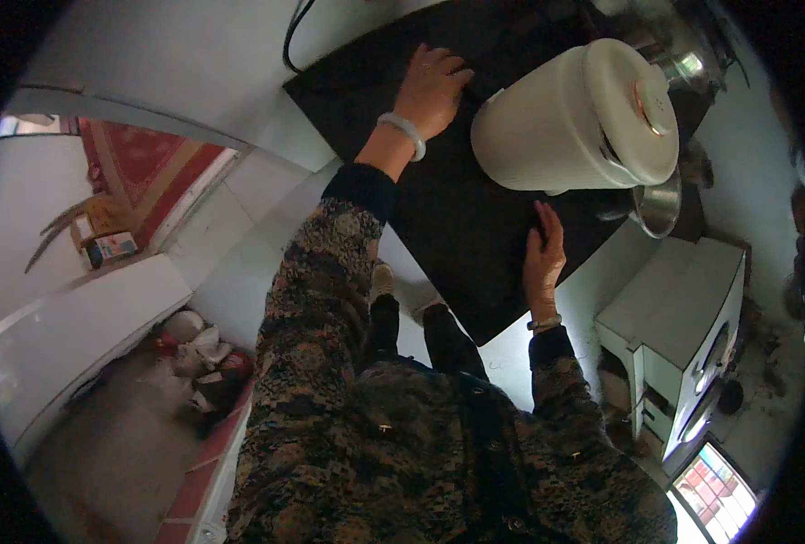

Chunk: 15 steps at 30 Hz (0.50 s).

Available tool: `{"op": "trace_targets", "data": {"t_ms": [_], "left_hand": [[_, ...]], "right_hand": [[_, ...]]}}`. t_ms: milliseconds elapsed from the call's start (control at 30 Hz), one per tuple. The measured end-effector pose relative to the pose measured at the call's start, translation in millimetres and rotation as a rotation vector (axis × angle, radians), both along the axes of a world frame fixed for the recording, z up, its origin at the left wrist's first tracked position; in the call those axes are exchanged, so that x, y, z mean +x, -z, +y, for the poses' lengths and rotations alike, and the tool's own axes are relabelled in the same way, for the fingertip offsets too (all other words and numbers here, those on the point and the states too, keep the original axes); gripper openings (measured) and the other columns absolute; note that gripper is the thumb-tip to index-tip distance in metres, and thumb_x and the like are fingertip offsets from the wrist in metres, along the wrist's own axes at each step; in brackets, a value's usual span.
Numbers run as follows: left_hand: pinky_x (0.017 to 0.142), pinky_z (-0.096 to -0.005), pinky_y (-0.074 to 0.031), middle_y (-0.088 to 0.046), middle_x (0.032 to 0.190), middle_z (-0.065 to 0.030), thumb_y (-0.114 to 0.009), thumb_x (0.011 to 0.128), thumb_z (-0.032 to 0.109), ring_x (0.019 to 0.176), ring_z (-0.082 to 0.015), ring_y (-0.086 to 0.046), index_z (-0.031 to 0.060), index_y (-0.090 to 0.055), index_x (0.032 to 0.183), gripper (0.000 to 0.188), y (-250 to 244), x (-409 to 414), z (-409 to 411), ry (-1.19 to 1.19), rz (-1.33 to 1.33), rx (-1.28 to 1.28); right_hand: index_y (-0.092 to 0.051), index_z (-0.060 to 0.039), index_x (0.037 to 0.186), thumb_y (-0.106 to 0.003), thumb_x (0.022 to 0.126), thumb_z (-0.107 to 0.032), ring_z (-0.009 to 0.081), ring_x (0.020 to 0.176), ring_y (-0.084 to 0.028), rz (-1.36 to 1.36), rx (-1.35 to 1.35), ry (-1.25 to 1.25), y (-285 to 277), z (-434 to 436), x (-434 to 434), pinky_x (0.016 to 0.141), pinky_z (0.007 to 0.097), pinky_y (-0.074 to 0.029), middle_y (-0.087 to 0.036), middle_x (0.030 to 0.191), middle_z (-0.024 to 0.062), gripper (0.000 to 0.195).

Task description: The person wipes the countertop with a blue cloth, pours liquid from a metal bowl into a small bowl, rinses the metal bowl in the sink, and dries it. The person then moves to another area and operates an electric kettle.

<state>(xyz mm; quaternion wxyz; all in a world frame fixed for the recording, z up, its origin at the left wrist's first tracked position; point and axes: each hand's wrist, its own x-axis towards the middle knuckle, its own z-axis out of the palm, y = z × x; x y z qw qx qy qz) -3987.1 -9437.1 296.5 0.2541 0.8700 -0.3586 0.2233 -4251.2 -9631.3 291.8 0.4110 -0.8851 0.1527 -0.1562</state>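
Note:
In front of me a cream ribbed lidded countertop appliance rests on a dark tabletop. Its lid is closed and carries a round panel with a copper-coloured rim. My left hand, with a pale bangle at the wrist, is over the tabletop left of the appliance. Its fingers are slightly bent and a little apart; its palm is hidden. Nearer to me, my right hand is by the right edge of the tabletop, thumb apart from the fingers. A gap separates it from the appliance, and nothing shows in it.
A metal bowl and shiny metalware sit beyond the appliance. At right is a white cabinet-like unit. A black cable hangs at the tabletop's far left corner. Bags lie on the floor at left; a doorway shows a red rug.

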Motion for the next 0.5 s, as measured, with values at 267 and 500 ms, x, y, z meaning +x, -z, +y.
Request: {"op": "trace_targets", "data": {"t_ms": [267, 500], "left_hand": [[0.094, -0.0437, -0.045, -0.063, 0.106, -0.0061, -0.067, 0.082, 0.017, 0.106, -0.0283, -0.056, 0.0164, -0.07, 0.111, 0.029, 15, 35, -21, 0.05, 0.14, 0.306], [0.09, -0.0392, -0.048, -0.064, 0.101, -0.008, -0.065, 0.086, 0.02, 0.1, -0.0281, -0.058, 0.0142, -0.069, 0.111, 0.026, -16, 38, 15, 0.143, 0.234, 0.154]], "right_hand": [[-0.045, -0.0046, 0.135, -0.052, 0.088, 0.002, 0.0279, 0.128, -0.051, 0.013, -0.085, -0.062, -2, 4, 5, 0.108, 0.0372, -0.038, -0.055, 0.137, 0.0126, 0.048], [-0.041, -0.0028, 0.139, -0.054, 0.086, 0.004, 0.0262, 0.132, -0.047, 0.093, -0.031, -0.055, -7, 5, 3, 0.112, 0.0371, -0.033, -0.052, 0.14, 0.0152, 0.055]]}}
